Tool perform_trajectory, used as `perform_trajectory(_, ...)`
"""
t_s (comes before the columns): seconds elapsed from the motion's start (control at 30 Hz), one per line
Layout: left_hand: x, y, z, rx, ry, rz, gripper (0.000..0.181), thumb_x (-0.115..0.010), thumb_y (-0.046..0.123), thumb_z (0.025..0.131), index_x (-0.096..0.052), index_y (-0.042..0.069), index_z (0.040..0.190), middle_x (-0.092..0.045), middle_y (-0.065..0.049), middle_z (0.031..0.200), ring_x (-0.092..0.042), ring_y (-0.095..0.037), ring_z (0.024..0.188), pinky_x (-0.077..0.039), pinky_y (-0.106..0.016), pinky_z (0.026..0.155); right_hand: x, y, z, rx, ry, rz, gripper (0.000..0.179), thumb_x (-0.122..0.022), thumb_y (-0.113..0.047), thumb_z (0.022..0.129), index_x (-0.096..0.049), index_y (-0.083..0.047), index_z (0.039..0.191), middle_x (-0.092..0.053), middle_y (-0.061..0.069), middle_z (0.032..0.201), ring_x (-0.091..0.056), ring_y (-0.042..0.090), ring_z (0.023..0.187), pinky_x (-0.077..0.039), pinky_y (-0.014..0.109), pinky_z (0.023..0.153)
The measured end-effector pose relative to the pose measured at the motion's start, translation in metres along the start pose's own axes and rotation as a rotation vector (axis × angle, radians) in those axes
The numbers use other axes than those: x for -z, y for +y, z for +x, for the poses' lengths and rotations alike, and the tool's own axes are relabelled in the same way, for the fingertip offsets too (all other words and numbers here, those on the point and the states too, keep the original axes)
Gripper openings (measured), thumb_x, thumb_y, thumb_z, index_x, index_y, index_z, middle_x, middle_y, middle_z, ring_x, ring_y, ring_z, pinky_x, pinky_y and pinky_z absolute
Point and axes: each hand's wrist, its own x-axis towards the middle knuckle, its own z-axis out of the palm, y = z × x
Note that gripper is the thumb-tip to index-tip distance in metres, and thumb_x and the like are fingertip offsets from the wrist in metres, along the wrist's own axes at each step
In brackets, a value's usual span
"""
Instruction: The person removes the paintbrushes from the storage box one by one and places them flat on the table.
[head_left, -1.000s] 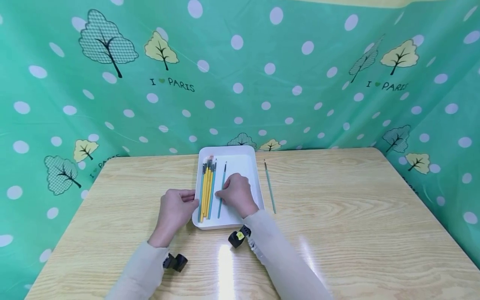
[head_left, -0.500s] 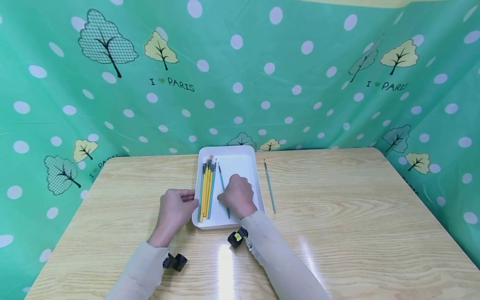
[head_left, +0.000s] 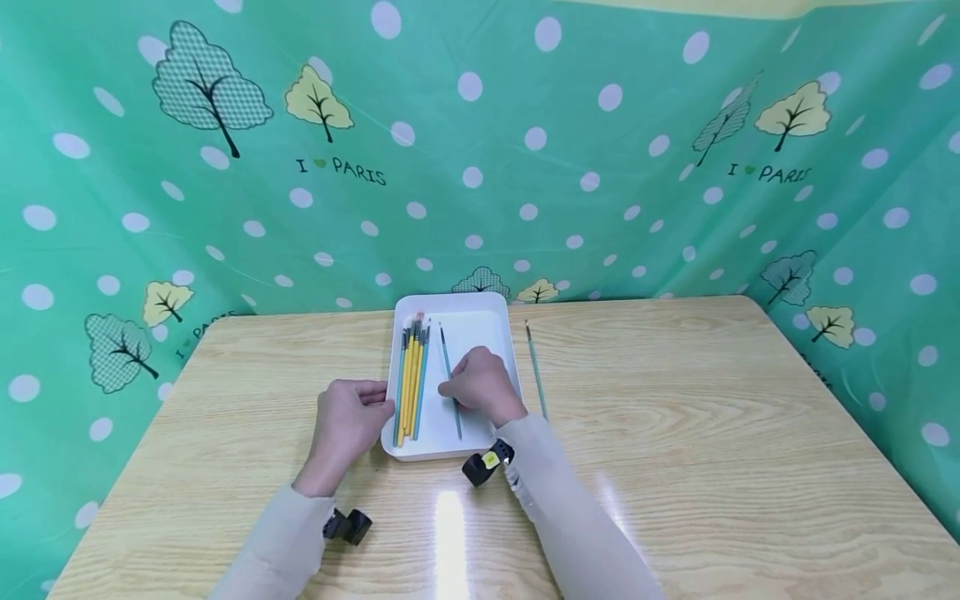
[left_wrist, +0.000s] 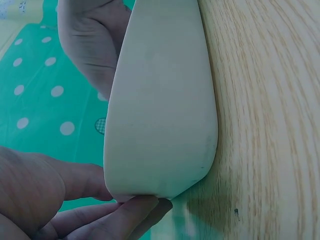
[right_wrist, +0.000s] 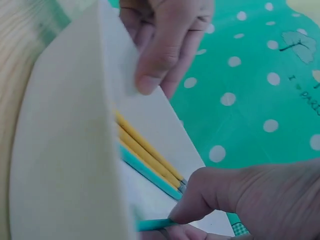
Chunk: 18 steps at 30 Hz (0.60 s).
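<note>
A white tray (head_left: 483, 323) stands on the table. My left hand (head_left: 347, 425) grips its left side, with the thumb over the rim and fingers against the outer wall (left_wrist: 160, 110) in the left wrist view. Inside the tray my right hand (head_left: 483, 385) pinches a slim teal paintbrush (head_left: 447, 354); its bristles point away and its handle end toward me. The right wrist view shows the thumb on the teal handle (right_wrist: 152, 224). Along the tray's left side lies a row of several yellow and teal paintbrushes (head_left: 410, 383), bristles at the far end.
Another teal paintbrush (head_left: 536, 367) lies on the wooden table (head_left: 712, 433), just right of the tray, partly behind the right forearm. A green dotted curtain (head_left: 570, 150) hangs behind the table. A small black camera (head_left: 480, 468) sits at my right wrist.
The pinched paintbrush has swung from leaning right to leaning left at its bristle end. My right hand has shifted slightly with it. The left hand keeps its grip on the tray.
</note>
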Motion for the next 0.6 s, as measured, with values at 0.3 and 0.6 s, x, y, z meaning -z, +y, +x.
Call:
perform_trajectory(0.3,0.001,0.001,-0.001,-0.001,0.0,-0.002,0.032,-0.066,0.008,0.091,-0.071,-0.006,0.12,-0.075,-0.025,0.113,-0.075,-0.034,0.103,-0.064,-0.036,0.083,0.014,0.0,0.004,-0.023,-0.055,0.107,0.007,-0.076,-0.01,0.089,-0.071,-0.005,0.085,-0.072,0.01,0.08,-0.072,0.019,0.065,-0.057,0.028,0.06)
perform_trajectory(0.6,0.001,0.001,-0.001,0.001,0.002,0.001,0.032,-0.067,0.008,0.091,-0.071,-0.006,0.12,-0.075,-0.025,0.113,-0.075,-0.034,0.102,-0.064,-0.036,0.082,0.03,0.002,0.008,-0.045,-0.08,0.231,0.008,-0.072,-0.009,0.091,-0.07,-0.006,0.098,-0.071,0.012,0.093,-0.073,0.021,0.075,-0.064,0.033,0.073)
